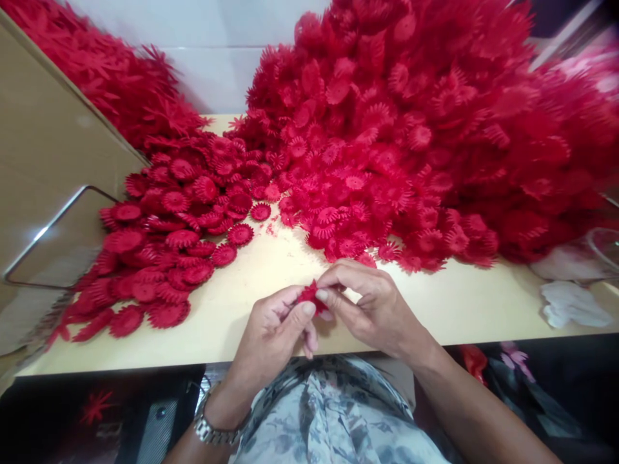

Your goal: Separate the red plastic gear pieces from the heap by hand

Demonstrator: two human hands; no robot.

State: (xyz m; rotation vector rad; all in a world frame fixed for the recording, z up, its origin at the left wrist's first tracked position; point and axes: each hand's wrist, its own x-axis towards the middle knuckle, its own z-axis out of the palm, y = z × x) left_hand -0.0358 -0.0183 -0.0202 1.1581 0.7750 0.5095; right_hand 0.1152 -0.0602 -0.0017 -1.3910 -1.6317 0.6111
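A small red petal piece with pointed edges is held between both hands, above the front edge of the table. My left hand pinches it from the left, thumb on top, with a metal watch on the wrist. From the right, my right hand grips its edge between thumb and forefinger. Fingers cover much of the piece. Beyond the hands lies a large heap of loose red fringed petal pieces. To the left is a pile of thicker red fringed discs.
A cardboard panel and a bent metal wire stand at the left. Red star-shaped pieces are heaped behind the panel. A crumpled white piece lies at the right of the pale table. A white wall closes the back.
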